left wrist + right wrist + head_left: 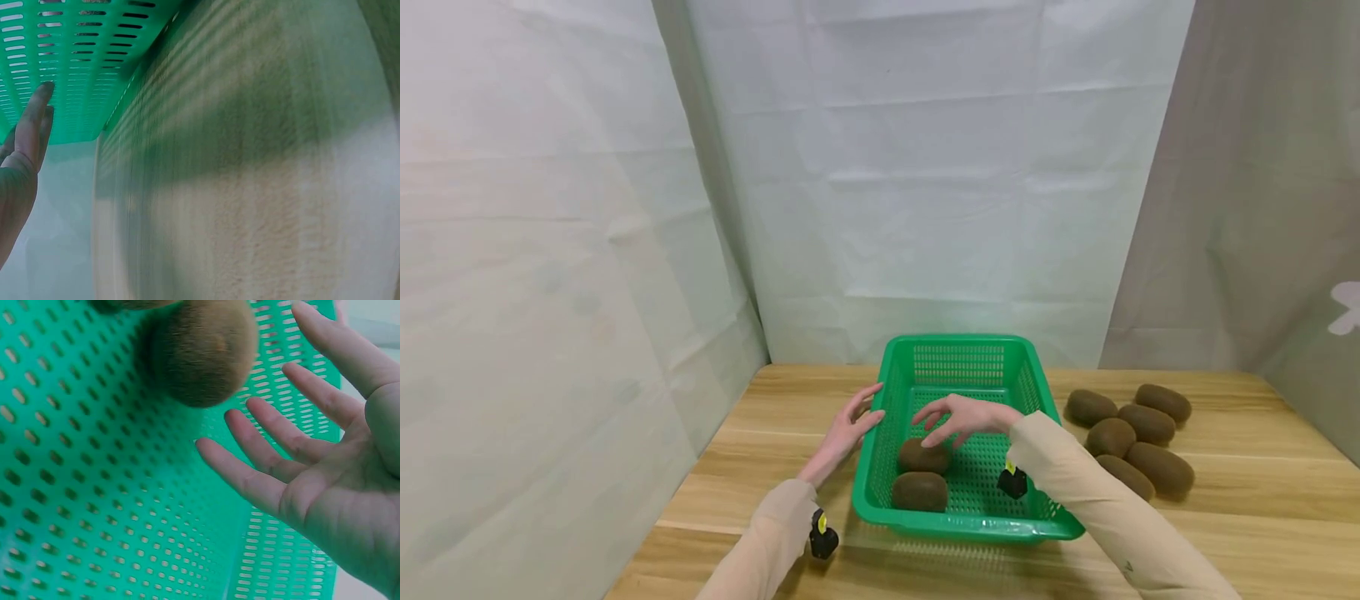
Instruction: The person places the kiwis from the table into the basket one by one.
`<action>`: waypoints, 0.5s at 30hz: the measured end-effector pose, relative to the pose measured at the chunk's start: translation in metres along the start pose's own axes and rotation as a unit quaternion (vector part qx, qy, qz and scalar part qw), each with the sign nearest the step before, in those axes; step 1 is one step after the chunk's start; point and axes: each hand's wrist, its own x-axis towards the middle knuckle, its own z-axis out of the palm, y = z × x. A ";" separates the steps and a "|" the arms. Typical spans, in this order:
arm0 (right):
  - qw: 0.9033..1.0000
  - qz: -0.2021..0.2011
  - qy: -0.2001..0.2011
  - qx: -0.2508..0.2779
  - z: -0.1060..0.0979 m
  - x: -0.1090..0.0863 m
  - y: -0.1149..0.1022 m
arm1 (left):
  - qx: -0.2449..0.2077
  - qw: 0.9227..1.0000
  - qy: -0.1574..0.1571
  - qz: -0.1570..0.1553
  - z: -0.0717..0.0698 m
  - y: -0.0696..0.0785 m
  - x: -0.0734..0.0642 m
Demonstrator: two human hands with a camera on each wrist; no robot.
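Two brown, fuzzy kiwis lie in the near left corner of a green plastic basket [977, 527]; one is the farther kiwi [925, 458], the other the nearer kiwi [920, 492]. My right hand [966, 417] hovers inside the basket just above the farther one. In the right wrist view, its fingers [250, 478] are spread and relaxed, apart from a kiwi [206, 353], and the palm holds nothing. My left hand [847, 427] is at the basket's left side, its fingertips at the rim. The left wrist view shows its fingers [30, 128] extended along the slotted wall [81, 56].
Several more kiwis [1111, 437] lie grouped on the wooden table [1247, 533] to the right of the basket; my right forearm partly hides the nearest. Pale cloth sheets [940, 208] hang behind the table and at both sides. Each wrist carries a small black camera [823, 537].
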 end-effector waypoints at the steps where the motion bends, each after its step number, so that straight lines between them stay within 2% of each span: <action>1: 1.000 -0.002 0.002 0.003 -0.002 -0.001 -0.002 | 0.000 1.000 -0.001 0.000 -0.001 0.000 0.000; 15: 0.995 -0.061 0.031 0.071 -0.032 -0.025 -0.022 | -0.007 1.000 0.002 0.003 -0.005 -0.004 0.003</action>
